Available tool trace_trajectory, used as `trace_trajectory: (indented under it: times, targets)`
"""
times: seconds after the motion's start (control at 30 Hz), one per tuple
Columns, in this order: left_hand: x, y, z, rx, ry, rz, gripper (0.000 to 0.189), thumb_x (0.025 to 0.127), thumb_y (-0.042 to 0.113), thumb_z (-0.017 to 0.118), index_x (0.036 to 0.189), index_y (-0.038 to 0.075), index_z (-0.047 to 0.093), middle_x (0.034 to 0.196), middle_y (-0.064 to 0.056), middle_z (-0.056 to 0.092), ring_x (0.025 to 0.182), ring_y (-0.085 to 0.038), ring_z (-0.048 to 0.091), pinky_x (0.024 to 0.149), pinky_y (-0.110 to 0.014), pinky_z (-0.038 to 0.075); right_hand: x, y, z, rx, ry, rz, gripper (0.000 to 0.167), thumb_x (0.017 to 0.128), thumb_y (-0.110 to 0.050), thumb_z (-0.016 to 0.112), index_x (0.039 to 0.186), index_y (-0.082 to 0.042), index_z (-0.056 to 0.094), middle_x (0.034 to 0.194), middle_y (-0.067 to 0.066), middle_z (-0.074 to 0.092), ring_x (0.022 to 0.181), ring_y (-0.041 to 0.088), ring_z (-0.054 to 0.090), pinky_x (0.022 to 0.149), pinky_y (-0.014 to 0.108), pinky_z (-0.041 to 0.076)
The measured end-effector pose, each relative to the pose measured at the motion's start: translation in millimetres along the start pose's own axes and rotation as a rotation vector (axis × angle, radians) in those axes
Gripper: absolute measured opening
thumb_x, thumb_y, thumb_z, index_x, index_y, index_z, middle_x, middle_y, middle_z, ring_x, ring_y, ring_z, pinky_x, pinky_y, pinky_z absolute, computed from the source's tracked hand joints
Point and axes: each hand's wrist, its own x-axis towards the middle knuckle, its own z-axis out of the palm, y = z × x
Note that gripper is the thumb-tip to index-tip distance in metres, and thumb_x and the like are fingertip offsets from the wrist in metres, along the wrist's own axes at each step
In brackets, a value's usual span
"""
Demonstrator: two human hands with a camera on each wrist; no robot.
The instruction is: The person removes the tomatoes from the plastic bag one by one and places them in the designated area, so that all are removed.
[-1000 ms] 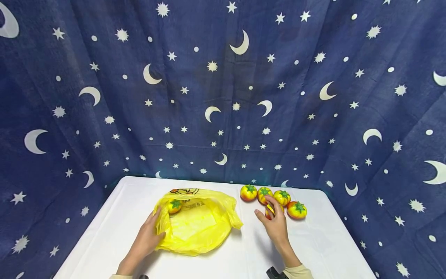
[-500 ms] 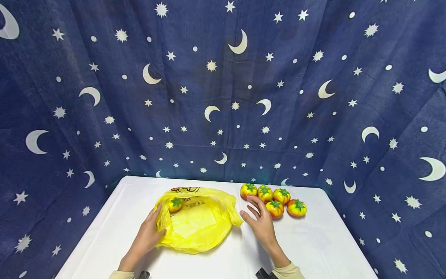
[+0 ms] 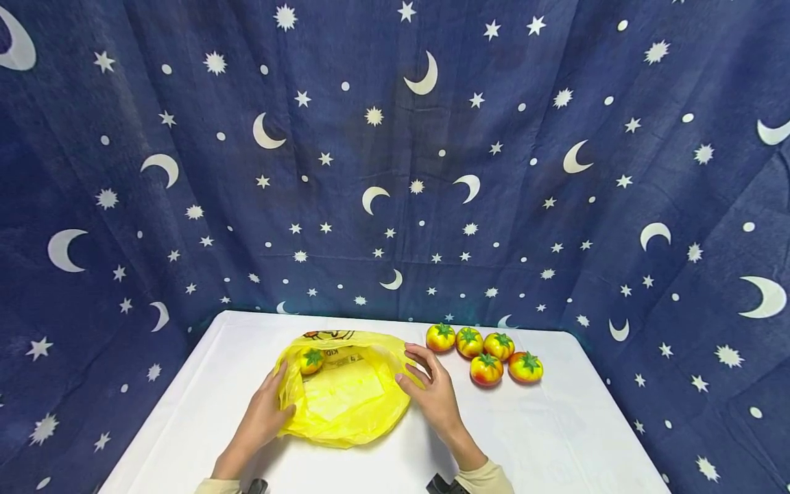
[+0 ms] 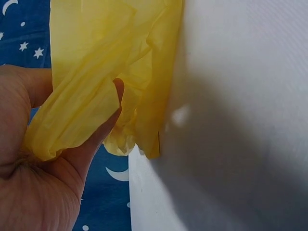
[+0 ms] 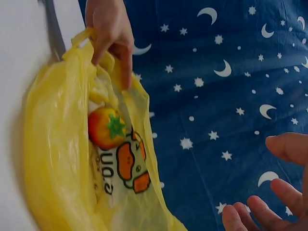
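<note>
A yellow plastic bag (image 3: 345, 429) lies on the table with its mouth spread. My left hand (image 3: 264, 412) holds the bag's left edge, and in the left wrist view the thin film (image 4: 91, 106) runs between thumb and fingers. Inside the bag, near that hand, sits one red-and-yellow toy tomato (image 3: 311, 361) with a green leafy top; the right wrist view shows this tomato (image 5: 107, 128) too. My right hand (image 3: 435, 394) is at the bag's right rim with fingers spread and holding nothing. In the right wrist view its fingers (image 5: 262, 214) are apart from the bag.
Several more toy tomatoes (image 3: 486, 370) are grouped on the white table (image 3: 555, 439) to the right of my right hand. A dark blue curtain (image 3: 395, 171) with moons and stars stands behind the table's far edge.
My right hand has moved left, away from the grouped tomatoes, to the bag's right rim. Those tomatoes stay where they were. My left hand keeps its place at the bag.
</note>
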Motion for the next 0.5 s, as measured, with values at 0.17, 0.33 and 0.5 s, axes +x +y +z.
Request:
trace_trajectory:
  times: [0.17,0.33,0.5]
  targets:
    - [3.3,3.7,-2.4,-0.007,0.015,0.026,0.091,0.082,0.001,0.067,0.157,0.002,0.016,0.158,-0.029,0.022,0.144,-0.050,0.026,0.117,-0.060,0.026,2.9,0.0,13.5,-0.003,-0.048,-0.001,0.053,0.085,-0.010,0.074,0.134,-0.011,0.054,0.141,0.013,0.053,0.132,0.028,0.051,0.110,0.041,0.043]
    - [2.4,4.1,-5.9,0.009,0.016,0.023,0.091,0.081,0.001,0.067,0.156,0.001,0.017,0.158,-0.029,0.021,0.143,-0.051,0.026,0.116,-0.061,0.026,3.4,3.8,28.6,0.028,-0.128,-0.003,0.056,0.086,-0.011,0.073,0.137,-0.005,0.051,0.140,0.012,0.052,0.133,0.036,0.048,0.110,0.042,0.044]
    - [0.7,2.2,-5.7,-0.007,-0.005,0.008,0.091,0.082,0.001,0.067,0.157,0.003,0.015,0.160,-0.028,0.020,0.145,-0.049,0.024,0.118,-0.060,0.024,3.5,12.9,43.0,0.005,-0.191,0.038,0.055,0.088,-0.014,0.072,0.138,-0.006,0.051,0.141,0.014,0.052,0.134,0.037,0.048,0.110,0.039,0.045]
